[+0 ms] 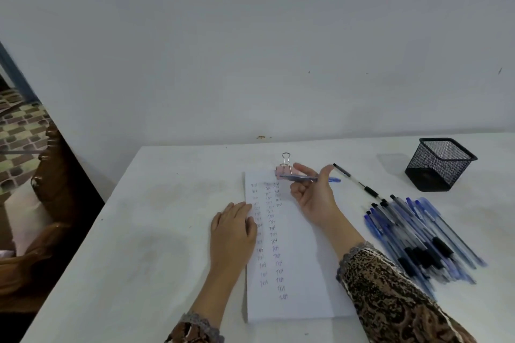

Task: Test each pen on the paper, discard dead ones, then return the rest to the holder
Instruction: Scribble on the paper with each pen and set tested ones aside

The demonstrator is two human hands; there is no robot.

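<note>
A white sheet of paper (pixel 295 281) lies lengthwise on the table, with three columns of small "Test" marks on it. My left hand (pixel 232 231) rests flat on its left edge. Above the top of the sheet, my right hand (pixel 313 192) holds a blue pen (pixel 335 179) sideways between thumb and fingers. To the right lies a pile of several blue and black pens (pixel 418 237). One black-capped pen (pixel 356 181) lies apart, just beyond my right hand. The black mesh pen holder (pixel 441 164) stands at the far right with no pens showing in it.
A pink binder clip (pixel 284 168) grips the top of the sheet. The white table (pixel 156 231) meets a grey wall at the back; its left edge drops off toward a brown wooden chair (pixel 53 195) and a tiled floor.
</note>
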